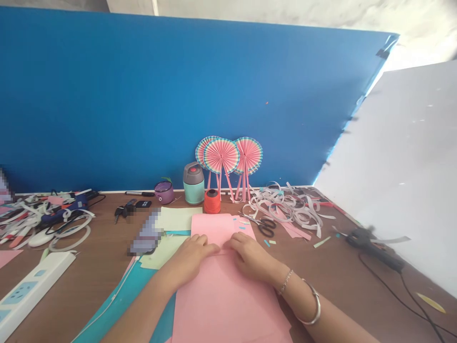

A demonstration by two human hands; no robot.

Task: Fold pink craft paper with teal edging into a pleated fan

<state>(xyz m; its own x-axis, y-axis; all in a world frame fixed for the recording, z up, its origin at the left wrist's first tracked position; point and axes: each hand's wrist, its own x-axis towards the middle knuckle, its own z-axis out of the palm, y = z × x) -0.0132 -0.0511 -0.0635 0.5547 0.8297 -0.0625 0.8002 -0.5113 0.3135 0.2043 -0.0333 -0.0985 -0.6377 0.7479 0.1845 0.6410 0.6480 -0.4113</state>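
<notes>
Left hand point(189, 261) and right hand point(250, 255) lie open on pink paper point(228, 305), its bottom cut off.

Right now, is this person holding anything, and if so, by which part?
Nothing is gripped: the left hand and right hand lie flat on the pink paper sheet, fingers pointing toward each other.

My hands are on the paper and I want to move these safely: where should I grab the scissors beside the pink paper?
Take the scissors by their black finger loops, coming from the right and above with the right hand. The loops lie on that side, while the blades point left toward the pink paper. They lie flat.
</notes>
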